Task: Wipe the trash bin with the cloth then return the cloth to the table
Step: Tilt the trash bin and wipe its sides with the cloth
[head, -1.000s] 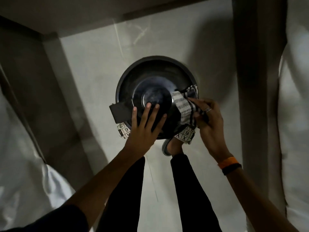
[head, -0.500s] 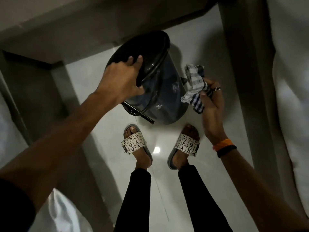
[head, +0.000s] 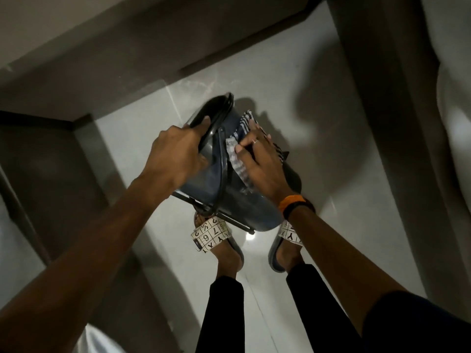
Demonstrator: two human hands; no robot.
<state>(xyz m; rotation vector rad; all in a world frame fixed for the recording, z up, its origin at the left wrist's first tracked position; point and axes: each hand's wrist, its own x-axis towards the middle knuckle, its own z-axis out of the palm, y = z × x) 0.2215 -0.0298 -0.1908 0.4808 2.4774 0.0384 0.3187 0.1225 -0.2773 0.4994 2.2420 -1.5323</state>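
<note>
Left hand (head: 178, 151) curls its fingers over the lidded rim of a dark round plastic trash bin (head: 201, 182), holding it tipped above the glossy pale tiled floor (head: 318, 123), just ahead of the person's patterned slippers (head: 211, 233). Right hand (head: 262, 164) lies flat, fingers spread, pressing a blue-and-white checked cloth (head: 238, 169) against the bin's side.

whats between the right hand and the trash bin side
The checked cloth: the right hand presses it against the side wall of the trash bin, as the head view shows.
</note>
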